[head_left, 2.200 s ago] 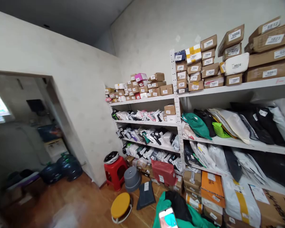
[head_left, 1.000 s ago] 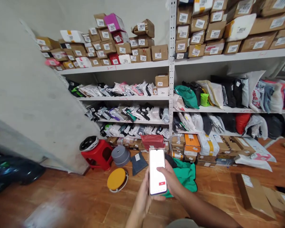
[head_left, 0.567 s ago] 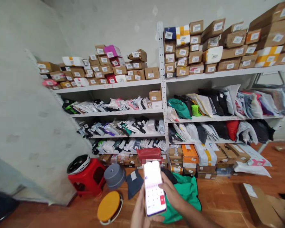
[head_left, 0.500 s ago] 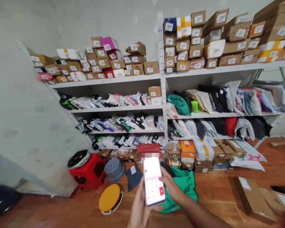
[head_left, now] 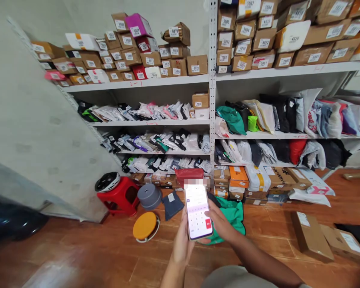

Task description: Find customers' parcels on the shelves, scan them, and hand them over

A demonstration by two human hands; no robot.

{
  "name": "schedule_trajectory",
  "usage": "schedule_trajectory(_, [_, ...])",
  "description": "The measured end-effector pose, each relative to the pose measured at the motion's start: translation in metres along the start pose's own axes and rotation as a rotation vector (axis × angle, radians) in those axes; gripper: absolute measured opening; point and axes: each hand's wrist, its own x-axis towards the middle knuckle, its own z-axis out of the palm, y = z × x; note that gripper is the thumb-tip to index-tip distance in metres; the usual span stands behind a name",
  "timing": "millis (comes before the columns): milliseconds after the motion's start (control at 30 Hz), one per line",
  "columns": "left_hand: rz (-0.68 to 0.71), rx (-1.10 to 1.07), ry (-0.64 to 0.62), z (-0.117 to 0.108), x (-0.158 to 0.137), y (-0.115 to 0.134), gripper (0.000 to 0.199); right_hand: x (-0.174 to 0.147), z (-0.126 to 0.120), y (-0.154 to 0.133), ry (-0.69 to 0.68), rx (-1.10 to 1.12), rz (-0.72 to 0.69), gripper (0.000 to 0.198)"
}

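A smartphone (head_left: 198,218) with a lit screen and a number keypad is held upright in front of me. My left hand (head_left: 181,242) is closed around its left side and back. From the right, my right hand (head_left: 221,225) grips the phone too, its thumb over the keypad near the red key. The fingers behind the phone are mostly hidden. Beyond it a green cloth-like bundle (head_left: 232,212) lies on the floor, partly covered by my right hand. A dark grey parcel bag (head_left: 173,205) with a white label lies to the left of the phone.
White shelving (head_left: 212,120) along the wall holds numbered boxes and bagged parcels. On the left floor stand a red stool (head_left: 120,196) bearing a helmet (head_left: 107,182), a grey round stool (head_left: 149,196) and a yellow-topped stool (head_left: 144,225). Cardboard boxes (head_left: 312,236) lie at right.
My view has tilted down and come nearer the shelves, with more floor showing. Both hands still hold the phone, and more detail now shows on its screen.
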Motion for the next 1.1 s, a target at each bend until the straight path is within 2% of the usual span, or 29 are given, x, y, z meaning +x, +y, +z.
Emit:
schedule_trajectory(333, [-0.07,0.032,-0.01,0.007,-0.008,0.008,0.072,0.0,-0.003,-0.005,-0.044,-0.079,0.003,0.046])
schedule_trajectory(500, [0.01,0.029,-0.046,0.004,-0.008,0.004,0.08,0.002,0.007,0.0,-0.007,-0.12,-0.035,0.053])
schedule_trajectory(600, [0.007,0.039,-0.058,0.003,-0.009,0.001,0.078,0.002,0.008,0.002,0.011,-0.131,-0.048,0.051])
schedule_trajectory(800, [-0.021,0.009,-0.042,-0.002,-0.011,0.003,0.073,-0.006,-0.004,-0.004,-0.182,-0.142,-0.04,0.071])
schedule_trajectory(867, [-0.023,0.021,-0.041,-0.003,-0.011,0.004,0.075,-0.005,-0.001,-0.002,-0.157,-0.148,-0.041,0.069])
schedule_trajectory(1000, [-0.008,0.054,-0.049,-0.002,-0.011,0.006,0.079,0.0,0.012,0.006,0.002,-0.132,-0.032,0.049])
schedule_trajectory(1100, [-0.014,0.058,-0.049,-0.002,-0.011,0.008,0.078,0.003,0.012,0.007,0.003,-0.107,-0.014,0.048])
